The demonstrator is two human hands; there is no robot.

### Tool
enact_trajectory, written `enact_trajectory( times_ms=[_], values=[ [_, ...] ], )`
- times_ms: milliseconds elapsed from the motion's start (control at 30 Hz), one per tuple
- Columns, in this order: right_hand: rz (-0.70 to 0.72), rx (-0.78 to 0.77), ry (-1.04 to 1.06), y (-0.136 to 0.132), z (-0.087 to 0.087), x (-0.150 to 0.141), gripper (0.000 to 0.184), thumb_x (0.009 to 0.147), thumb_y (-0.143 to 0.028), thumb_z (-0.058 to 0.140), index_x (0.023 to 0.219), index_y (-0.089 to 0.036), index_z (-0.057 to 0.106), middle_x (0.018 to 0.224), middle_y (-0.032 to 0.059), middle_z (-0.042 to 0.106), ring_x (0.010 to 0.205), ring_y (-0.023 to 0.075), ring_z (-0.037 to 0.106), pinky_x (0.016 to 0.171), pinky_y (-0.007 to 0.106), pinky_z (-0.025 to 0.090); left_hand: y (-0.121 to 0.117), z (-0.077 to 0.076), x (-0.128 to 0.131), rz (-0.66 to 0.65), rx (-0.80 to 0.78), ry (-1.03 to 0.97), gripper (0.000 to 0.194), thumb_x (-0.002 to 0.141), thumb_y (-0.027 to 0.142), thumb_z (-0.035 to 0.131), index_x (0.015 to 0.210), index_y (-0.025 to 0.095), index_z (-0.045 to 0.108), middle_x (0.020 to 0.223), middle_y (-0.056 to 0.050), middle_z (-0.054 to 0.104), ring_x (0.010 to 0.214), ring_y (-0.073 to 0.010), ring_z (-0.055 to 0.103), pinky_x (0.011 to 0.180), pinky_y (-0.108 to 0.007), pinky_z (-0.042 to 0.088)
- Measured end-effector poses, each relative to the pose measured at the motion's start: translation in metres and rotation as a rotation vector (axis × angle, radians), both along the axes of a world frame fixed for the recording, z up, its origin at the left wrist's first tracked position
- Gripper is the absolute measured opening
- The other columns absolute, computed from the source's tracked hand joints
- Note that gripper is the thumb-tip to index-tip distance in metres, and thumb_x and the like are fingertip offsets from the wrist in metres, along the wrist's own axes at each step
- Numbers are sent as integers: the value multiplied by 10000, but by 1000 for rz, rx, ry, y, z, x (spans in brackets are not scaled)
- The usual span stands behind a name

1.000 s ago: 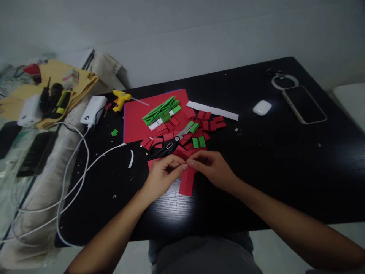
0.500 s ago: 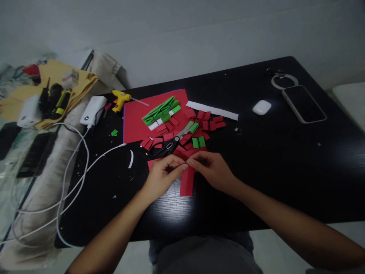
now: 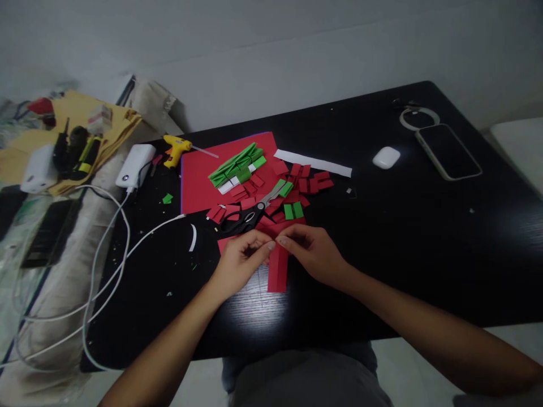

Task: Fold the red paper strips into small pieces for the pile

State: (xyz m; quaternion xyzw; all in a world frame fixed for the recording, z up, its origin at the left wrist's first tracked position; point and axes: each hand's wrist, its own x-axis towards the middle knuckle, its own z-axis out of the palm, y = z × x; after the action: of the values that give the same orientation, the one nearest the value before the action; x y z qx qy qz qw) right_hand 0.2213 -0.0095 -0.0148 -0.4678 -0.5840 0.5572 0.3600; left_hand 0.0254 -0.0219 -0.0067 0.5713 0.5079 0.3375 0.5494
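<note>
Between my two hands is a red paper strip (image 3: 278, 274) with a lengthwise crease, its lower end pointing toward me. My left hand (image 3: 245, 257) pinches it from the left with thumb and fingertips. From the other side my right hand (image 3: 311, 251) is closed on the same strip, thumb close to the left thumb. The strip's upper part is partly hidden by the fingers. Just beyond lie black-handled scissors (image 3: 250, 216), blades toward the back right, among small folded red paper pieces (image 3: 316, 182). A green folded piece (image 3: 293, 211) sits just beyond the right hand.
A red sheet (image 3: 195, 181) bears a green folded paper bundle (image 3: 237, 164). Beside it rests a yellow glue gun (image 3: 177, 150). A white strip (image 3: 314, 163) lies behind. White cables (image 3: 127, 243) cross the left side. An earbud case (image 3: 386, 157) and phone (image 3: 448, 151) are right.
The view has shifted slightly. Both hands keep their pinch on the red strip, the right fingertips drawn a little apart from the left; the strip's lower end has turned slightly.
</note>
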Motion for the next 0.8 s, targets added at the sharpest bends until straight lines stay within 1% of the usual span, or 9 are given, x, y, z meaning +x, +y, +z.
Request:
enact_trajectory(
  times_ms=[200,333,567,800],
  values=[
    [-5,-74,70,1,-2,-1,197,906,-359,676,918,-182,762,894,47,775,825,189,707,761,304,544,0,1,0,40,-1,-16,238,918,387,705,875,153,707,671,7,656,605,-106,614,605,-215,529],
    [10,-133,121,2,-2,-1,201,885,-367,694,914,-179,760,877,42,771,789,178,706,745,302,558,0,2,0,74,17,9,248,915,400,702,860,158,706,651,11,640,593,-104,593,583,-208,502],
    [-9,-103,102,1,-2,-1,191,880,-361,703,902,-185,775,857,42,780,778,186,720,745,313,576,1,3,0,80,29,19,255,903,413,712,855,162,711,641,14,639,582,-107,591,573,-210,504],
    [-17,-85,91,-1,-1,-1,192,878,-356,711,897,-178,781,846,46,784,760,183,718,729,306,567,1,2,0,83,16,6,235,895,390,725,849,160,713,638,18,640,582,-101,591,582,-201,501]
  ],
)
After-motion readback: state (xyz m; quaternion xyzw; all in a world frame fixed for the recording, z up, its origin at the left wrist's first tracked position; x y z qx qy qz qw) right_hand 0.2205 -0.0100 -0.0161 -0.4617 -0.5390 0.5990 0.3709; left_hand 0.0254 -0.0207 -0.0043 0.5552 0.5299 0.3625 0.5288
